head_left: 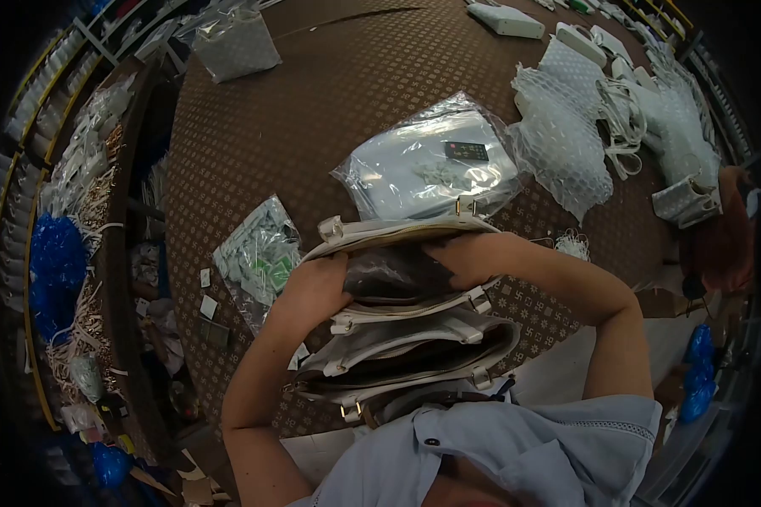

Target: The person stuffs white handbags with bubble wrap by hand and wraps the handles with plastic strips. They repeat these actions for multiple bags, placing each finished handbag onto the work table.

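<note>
A white handbag [406, 312] with a dark, shiny inside stands with its mouth open before me. My left hand [324, 283] reaches over its left side, fingers down in the opening. From the right, my right hand [473, 256] dips into the same opening. The fingers of both hands are mostly hidden inside, so their grip does not show. Closer to my body stands a second white handbag [414, 384], its dark mouth gaping; no hand touches it.
On the brown patterned table [313, 110] lie a clear plastic bag [423, 165] with a dark label, a packet of small sachets [266, 253] and bubble wrap [562, 139]. A wrapped box [237, 46] stands far left. A cluttered side shelf [114, 253] borders the left edge.
</note>
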Motion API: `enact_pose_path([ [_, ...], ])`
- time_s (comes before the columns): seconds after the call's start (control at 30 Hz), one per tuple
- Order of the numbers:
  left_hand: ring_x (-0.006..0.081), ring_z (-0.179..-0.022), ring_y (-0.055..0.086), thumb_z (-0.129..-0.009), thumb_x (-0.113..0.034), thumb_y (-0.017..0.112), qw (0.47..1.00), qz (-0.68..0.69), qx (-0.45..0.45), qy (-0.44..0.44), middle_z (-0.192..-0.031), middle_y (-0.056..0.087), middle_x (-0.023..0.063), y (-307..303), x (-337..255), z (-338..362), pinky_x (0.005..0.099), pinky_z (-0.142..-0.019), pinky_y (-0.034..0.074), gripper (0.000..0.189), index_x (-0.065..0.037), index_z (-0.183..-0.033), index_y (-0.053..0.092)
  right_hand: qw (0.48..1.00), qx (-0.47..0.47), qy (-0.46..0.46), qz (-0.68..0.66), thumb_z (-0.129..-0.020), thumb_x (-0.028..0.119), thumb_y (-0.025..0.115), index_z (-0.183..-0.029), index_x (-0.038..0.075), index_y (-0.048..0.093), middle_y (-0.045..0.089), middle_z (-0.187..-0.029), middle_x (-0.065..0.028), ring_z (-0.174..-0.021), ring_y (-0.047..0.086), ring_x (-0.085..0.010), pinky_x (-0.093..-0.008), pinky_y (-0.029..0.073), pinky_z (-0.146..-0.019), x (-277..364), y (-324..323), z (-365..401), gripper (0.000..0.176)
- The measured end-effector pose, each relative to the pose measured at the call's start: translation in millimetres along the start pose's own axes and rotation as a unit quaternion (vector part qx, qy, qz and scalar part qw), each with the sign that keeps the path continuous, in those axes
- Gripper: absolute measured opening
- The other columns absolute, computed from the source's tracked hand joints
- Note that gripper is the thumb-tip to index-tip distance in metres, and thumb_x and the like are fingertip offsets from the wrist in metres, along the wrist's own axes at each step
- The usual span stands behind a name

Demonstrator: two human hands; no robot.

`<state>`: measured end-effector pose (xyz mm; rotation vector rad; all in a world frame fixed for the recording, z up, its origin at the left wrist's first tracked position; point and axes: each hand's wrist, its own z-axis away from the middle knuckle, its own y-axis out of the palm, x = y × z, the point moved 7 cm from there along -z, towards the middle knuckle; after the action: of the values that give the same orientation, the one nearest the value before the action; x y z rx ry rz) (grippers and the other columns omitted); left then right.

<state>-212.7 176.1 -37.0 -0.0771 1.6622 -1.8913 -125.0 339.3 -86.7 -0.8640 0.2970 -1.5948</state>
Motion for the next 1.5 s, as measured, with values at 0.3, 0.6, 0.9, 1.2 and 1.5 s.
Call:
enact_pose_path([
  [0.3,0.0385,-0.087,0.058,-0.072,-0.006,0.059,1.000,-0.004,0.013,-0.003,-0.093,0.061,0.0200,5.5,3.1,-9.8,0.0459,-0.071,0.047,0.043,-0.005,-0.114,0.049,0.987,-0.084,-0.125,0.054,-0.071,0.024,0.062,-0.121,-0.005,0.044,0.058,-0.107,-0.0243,-0.097,0.057,-0.0351,-0.0403,0.046,-0.082,-11.4,1.4,-27.6,0.060],
  [0.6,0.0319,-0.093,0.058,-0.071,-0.009,0.068,0.911,0.053,-0.397,0.095,-0.116,0.055,0.0130,-71.1,-11.6,37.4,0.0359,-0.079,0.048,0.057,-0.005,-0.123,0.044,0.936,-0.235,-0.255,-0.065,-0.073,0.034,0.065,-0.115,0.001,0.050,0.060,-0.098,-0.0217,-0.092,0.058,-0.0365,-0.0418,0.046,-0.081,76.1,-51.5,-30.2,0.056],
  [0.9,0.0386,-0.109,0.049,-0.089,-0.009,0.044,0.955,0.261,-0.141,0.003,-0.125,0.045,0.0208,-6.6,22.9,16.0,0.0422,-0.089,0.041,0.046,-0.002,-0.132,0.031,0.942,-0.255,-0.214,0.047,-0.079,0.025,0.055,-0.112,0.004,0.056,0.056,-0.114,-0.0183,-0.103,0.055,-0.0329,-0.0396,0.043,-0.089,84.5,-24.0,-109.8,0.039],
  [1.2,0.0344,-0.099,0.053,-0.078,-0.004,0.061,0.936,0.006,-0.350,0.027,-0.116,0.053,0.0169,-43.6,14.2,36.3,0.0416,-0.083,0.042,0.044,-0.002,-0.120,0.049,0.946,-0.216,-0.243,-0.014,-0.072,0.019,0.055,-0.116,0.000,0.054,0.063,-0.090,-0.0213,-0.085,0.060,-0.0370,-0.0418,0.048,-0.076,78.0,-33.3,-38.3,0.047],
  [1.5,0.0239,-0.115,0.049,-0.083,-0.026,0.063,0.902,0.378,0.199,0.060,-0.124,0.050,0.0209,22.1,-36.2,-37.1,0.0321,-0.094,0.038,0.046,0.004,-0.115,0.053,0.985,-0.113,-0.115,0.054,-0.076,0.024,0.056,-0.095,0.000,0.060,0.063,-0.084,-0.0216,-0.084,0.060,-0.0380,-0.0442,0.047,-0.075,-6.9,4.7,-21.4,0.031],
])
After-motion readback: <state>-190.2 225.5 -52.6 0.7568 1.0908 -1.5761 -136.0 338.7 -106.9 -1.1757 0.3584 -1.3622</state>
